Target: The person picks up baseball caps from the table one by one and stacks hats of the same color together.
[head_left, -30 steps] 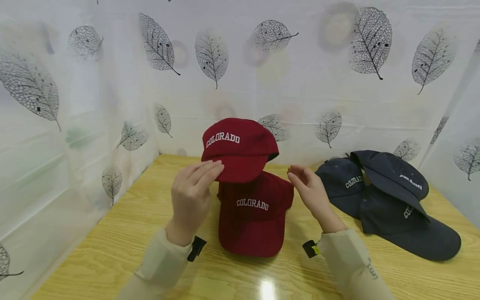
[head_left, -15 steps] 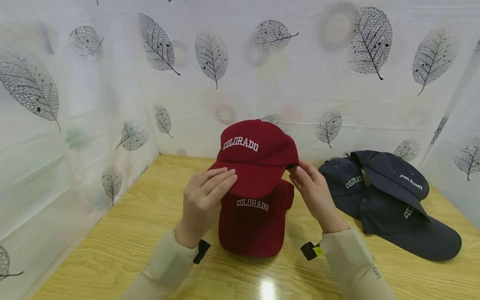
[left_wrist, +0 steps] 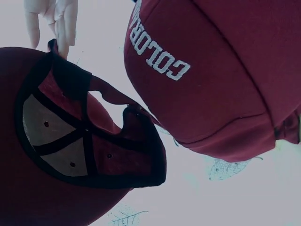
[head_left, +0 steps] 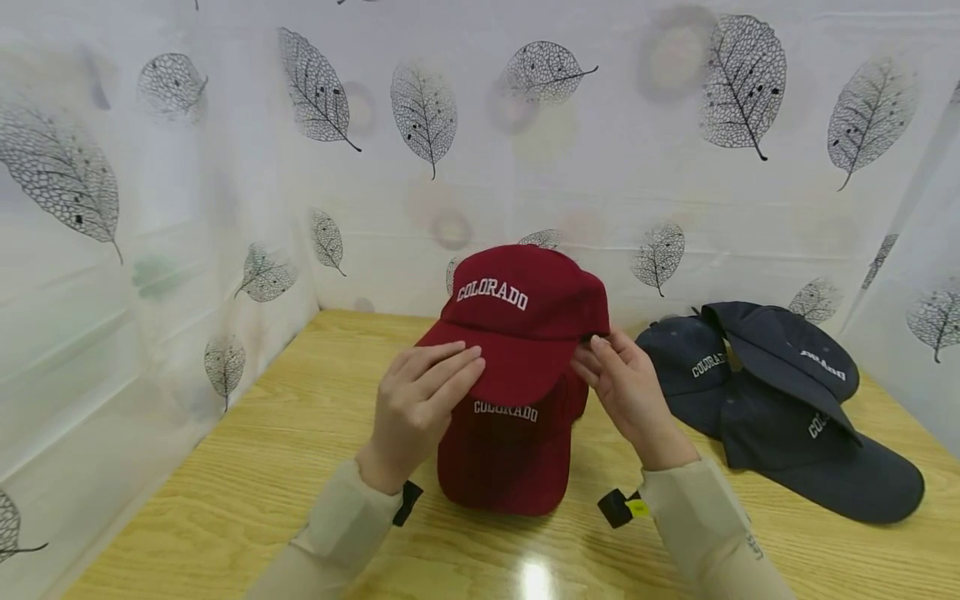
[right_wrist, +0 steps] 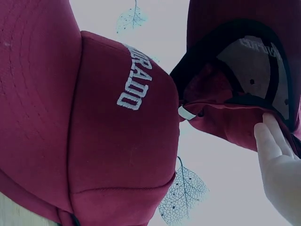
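A dark red baseball cap (head_left: 517,362) with white COLORADO lettering is held up in front of me, brim tilted down toward me. My left hand (head_left: 420,408) grips the left side of its brim, fingers on top and thumb hidden beneath. At the right lower edge, my right hand (head_left: 628,392) pinches the rim between thumb and fingers. Both wrist views show the raised cap's underside and dark sweatband (left_wrist: 28,155). Directly below, a second red cap (head_left: 504,471) rests on the table, brim facing me; the raised brim overlaps its crown in the head view.
Several navy caps (head_left: 780,392) lie piled on the right side of the wooden table (head_left: 247,500). A white leaf-printed curtain (head_left: 480,167) stands behind the table and along its sides.
The raised red cap has moved right and slightly down, over the lower cap. My right hand, apart from it at first, now pinches its right edge. The navy caps stayed put.
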Demonstrator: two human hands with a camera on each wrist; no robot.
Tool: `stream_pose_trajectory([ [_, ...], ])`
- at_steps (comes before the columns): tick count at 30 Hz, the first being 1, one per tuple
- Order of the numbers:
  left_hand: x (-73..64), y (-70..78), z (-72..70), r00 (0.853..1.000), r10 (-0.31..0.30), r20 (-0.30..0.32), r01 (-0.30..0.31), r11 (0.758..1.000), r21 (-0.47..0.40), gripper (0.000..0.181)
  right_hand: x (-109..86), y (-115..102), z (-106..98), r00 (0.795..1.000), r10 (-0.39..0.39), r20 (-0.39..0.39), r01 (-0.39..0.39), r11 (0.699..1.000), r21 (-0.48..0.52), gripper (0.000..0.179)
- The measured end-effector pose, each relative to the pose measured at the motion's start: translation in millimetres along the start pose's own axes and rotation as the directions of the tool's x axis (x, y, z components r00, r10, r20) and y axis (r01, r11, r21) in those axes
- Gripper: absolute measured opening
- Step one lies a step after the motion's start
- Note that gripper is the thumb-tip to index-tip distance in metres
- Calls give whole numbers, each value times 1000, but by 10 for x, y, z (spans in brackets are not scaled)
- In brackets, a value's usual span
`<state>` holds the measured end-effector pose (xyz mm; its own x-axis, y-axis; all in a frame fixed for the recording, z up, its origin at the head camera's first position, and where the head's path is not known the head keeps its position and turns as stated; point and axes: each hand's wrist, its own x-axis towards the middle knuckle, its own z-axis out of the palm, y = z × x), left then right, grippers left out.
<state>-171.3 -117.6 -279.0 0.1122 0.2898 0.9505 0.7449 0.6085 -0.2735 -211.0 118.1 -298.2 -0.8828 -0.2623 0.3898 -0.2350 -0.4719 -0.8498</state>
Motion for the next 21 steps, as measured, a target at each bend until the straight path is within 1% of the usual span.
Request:
stream_pose_trajectory([
  [7,-5,-4,21,999,29,21,-29,1000,5,16,-2,-2,21,1000,28,6,-29,999,31,30],
  [10,-15,-2,25,999,37,35,-37,999,-3,16,-3,-5,25,999,48,-6,-48,998,27,29],
  [16,-65,-2,22,993,40,108,-39,999,-16,18,-3,5,31,997,70,-33,-68,997,44,18],
  [21,-108,-21,30,987,55,153,-52,998,-25,19,-3,9,23,996,79,-41,-77,995,62,17],
])
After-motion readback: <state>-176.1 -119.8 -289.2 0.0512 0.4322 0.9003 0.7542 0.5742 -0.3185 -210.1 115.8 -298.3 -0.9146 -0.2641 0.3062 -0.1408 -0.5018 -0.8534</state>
